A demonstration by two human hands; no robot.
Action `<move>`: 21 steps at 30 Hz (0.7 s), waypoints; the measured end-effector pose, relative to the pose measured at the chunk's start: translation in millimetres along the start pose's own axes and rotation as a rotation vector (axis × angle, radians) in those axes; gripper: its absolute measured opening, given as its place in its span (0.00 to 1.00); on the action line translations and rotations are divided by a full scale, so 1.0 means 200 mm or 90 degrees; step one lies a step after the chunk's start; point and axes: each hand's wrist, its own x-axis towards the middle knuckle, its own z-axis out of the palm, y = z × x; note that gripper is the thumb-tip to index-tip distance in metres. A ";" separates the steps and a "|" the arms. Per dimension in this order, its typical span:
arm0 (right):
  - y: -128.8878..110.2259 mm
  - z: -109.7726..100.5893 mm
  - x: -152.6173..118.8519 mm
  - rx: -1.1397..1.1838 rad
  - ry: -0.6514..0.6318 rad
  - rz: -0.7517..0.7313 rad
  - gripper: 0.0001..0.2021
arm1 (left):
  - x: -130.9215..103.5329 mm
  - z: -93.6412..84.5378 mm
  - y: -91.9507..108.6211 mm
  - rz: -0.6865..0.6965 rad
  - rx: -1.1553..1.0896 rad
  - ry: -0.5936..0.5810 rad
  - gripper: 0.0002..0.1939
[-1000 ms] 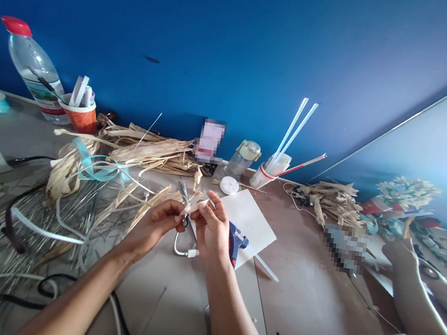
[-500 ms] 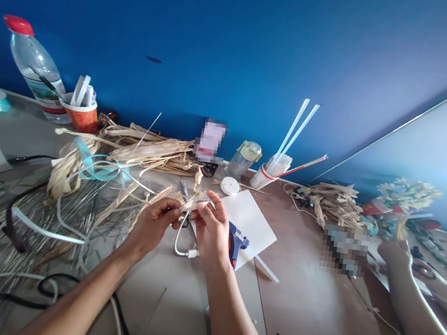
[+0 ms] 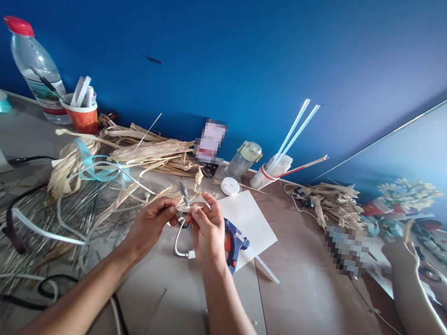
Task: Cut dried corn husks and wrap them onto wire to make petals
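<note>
A small pale strip of dried husk [image 3: 184, 208] is pinched between my two hands above the table. My left hand [image 3: 149, 228] grips its left end with thumb and forefinger. My right hand [image 3: 209, 231] pinches the other end, its upper fingers raised and partly curled. Part of the strip is hidden by the fingertips. Beneath the hands runs a white cable [image 3: 178, 239] with a plug partly behind my right hand. Just right of that hand lies a blue hot glue gun [image 3: 240, 244], partly over a white sheet [image 3: 259, 223].
Dried husks [image 3: 158, 155] lie along the wall. Thin wires [image 3: 29, 233] and cables spread over the left side. A bottle [image 3: 37, 67], a red cup [image 3: 86, 118], a jar [image 3: 243, 159] and a white cup [image 3: 263, 178] stand behind. At right, a co-worker's hand [image 3: 401, 255] holds something pale.
My hands have drawn slightly closer together, and the husk strip between them looks narrower. More of the glue gun shows. The co-worker's hand has shifted slightly right.
</note>
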 end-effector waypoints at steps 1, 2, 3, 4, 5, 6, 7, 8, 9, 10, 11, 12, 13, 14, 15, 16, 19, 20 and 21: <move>0.00 0.00 0.00 0.001 0.000 0.000 0.21 | 0.00 0.00 0.00 -0.006 -0.021 0.005 0.07; 0.00 0.00 0.00 0.001 0.000 0.000 0.21 | 0.00 0.00 0.00 -0.012 -0.045 0.011 0.07; 0.00 0.00 0.00 0.000 0.003 0.000 0.21 | 0.01 0.01 0.01 -0.019 -0.071 0.020 0.07; 0.00 0.00 0.00 -0.002 0.006 0.000 0.21 | 0.01 0.01 0.02 -0.028 -0.098 0.029 0.07; 0.00 0.01 0.00 -0.005 0.010 -0.001 0.21 | 0.01 0.01 0.02 -0.036 -0.125 0.035 0.08; 0.00 0.01 0.00 -0.006 0.015 -0.001 0.21 | 0.01 0.01 0.03 -0.044 -0.150 0.038 0.08; 0.00 0.01 0.00 -0.006 0.019 -0.001 0.21 | 0.01 0.02 0.04 -0.053 -0.171 0.036 0.08; 0.00 0.00 0.00 -0.005 0.025 -0.002 0.21 | 0.01 0.02 0.05 -0.060 -0.189 0.033 0.08; 0.00 0.00 0.00 -0.004 0.032 -0.002 0.21 | 0.01 0.02 0.05 -0.068 -0.203 0.029 0.09; 0.00 0.00 0.00 -0.002 0.038 -0.002 0.21 | 0.01 0.02 0.06 -0.076 -0.214 0.025 0.09; 0.00 -0.01 0.01 0.003 0.045 -0.002 0.20 | 0.01 0.02 0.06 -0.081 -0.219 0.021 0.09; 0.00 -0.01 0.01 0.009 0.053 -0.004 0.20 | 0.01 0.02 0.06 -0.083 -0.221 0.018 0.09; 0.00 -0.02 0.02 0.017 0.062 -0.008 0.20 | 0.01 0.02 0.07 -0.084 -0.220 0.015 0.09; 0.00 -0.03 0.03 0.025 0.074 -0.012 0.20 | 0.01 0.02 0.07 -0.084 -0.219 0.014 0.09; 0.00 -0.03 0.04 0.033 0.089 -0.017 0.20 | 0.01 0.02 0.07 -0.084 -0.218 0.014 0.09; -0.01 -0.04 0.04 0.039 0.105 -0.024 0.20 | 0.01 0.02 0.07 -0.081 -0.219 0.017 0.09; -0.02 -0.05 0.05 0.053 0.127 -0.040 0.18 | 0.01 0.02 0.07 -0.075 -0.221 0.030 0.10; -0.03 -0.05 0.04 0.054 0.115 -0.042 0.17 | 0.01 0.02 0.07 -0.073 -0.218 0.033 0.10; -0.03 -0.04 0.04 0.053 0.093 -0.040 0.16 | 0.01 0.02 0.07 -0.071 -0.211 0.034 0.09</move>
